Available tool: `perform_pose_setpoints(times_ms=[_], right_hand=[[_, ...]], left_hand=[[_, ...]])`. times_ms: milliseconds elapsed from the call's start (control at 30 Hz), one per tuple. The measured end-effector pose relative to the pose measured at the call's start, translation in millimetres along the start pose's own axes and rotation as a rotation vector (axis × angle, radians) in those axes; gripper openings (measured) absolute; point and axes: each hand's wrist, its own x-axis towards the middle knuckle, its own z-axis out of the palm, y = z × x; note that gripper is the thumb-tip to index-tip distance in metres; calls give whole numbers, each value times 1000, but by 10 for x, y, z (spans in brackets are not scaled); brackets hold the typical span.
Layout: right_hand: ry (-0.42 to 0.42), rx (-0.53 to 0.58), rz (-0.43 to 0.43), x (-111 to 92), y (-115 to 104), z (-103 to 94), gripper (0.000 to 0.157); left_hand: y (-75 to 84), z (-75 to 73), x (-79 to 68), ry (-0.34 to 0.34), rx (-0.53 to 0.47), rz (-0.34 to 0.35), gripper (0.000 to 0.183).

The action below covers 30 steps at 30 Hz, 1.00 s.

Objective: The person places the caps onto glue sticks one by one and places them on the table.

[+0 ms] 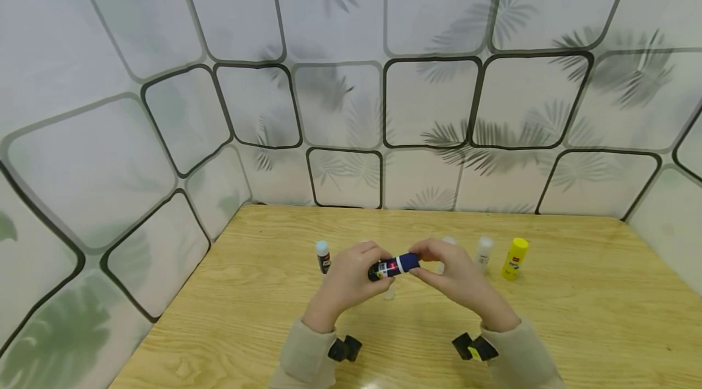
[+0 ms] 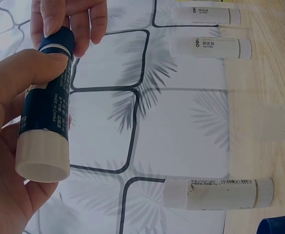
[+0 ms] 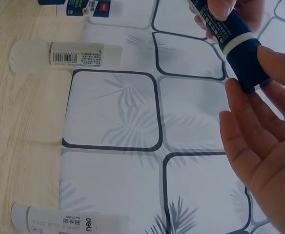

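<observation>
While pictured from head cam, shows L hand (image 1: 353,274) gripping navy glue stick (image 1: 392,266) by the barrel (image 1: 384,269), with R hand (image 1: 454,276) pinching the navy cap (image 1: 409,262) at the opp. end, up off the wood-grain table (image 1: 219,328). Looks like cap work, opening vs. closing unclear. Calls next, prob., for steady hold on barrel w/ L and straight, controlled move of cap along the long axis w/ R. Runs roughly crosswise, near level, with cap end toward R hand and a bit higher. Also includes light-blue-capped glue stick (image 1: 323,258) off to L, plus white glue stick (image 1: 483,253) and yellow glue stick (image 1: 515,260) to R.

From L wrist cam, shows thumb (image 2: 28,70) laid across barrel marked "MADE IN CHINA." Points cream base (image 2: 42,158) down-frame, toward cam, and cap up-frame to R hand; leans slightly to frame right at top.

From R wrist cam, shows thumb and fingertips (image 3: 234,90) of R hand on cap. Slants down to frame right, cap end lowest, with white band (image 3: 237,42) betw. cap & barrel. Can't tell if cap is tight or loose. Also takes in Deli simple glue stick (image 3: 64,220), well apart from hands.
</observation>
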Motion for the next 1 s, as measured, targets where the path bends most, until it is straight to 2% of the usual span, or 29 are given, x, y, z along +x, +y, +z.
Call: perform_pose_setpoints(times_ms=[200, 400, 600, 833, 1000], right_hand=[[-11, 19, 9, -4, -22, 1, 21], [-12, 23, 6, -6, -32, -1, 21], [9, -5, -31, -19, -13, -32, 26], [15, 23, -111, -20, 10, -54, 27], [12, 3, -112, -19, -28, -58, 24]], left_hand=[[7, 0, 1, -1, 36, 10, 24], [19, -13, 4, 4, 32, 20, 24], [28, -24, 8, 6, 30, 13, 25], [33, -31, 6, 14, 36, 19, 24], [28, -31, 8, 33, 34, 40, 23]])
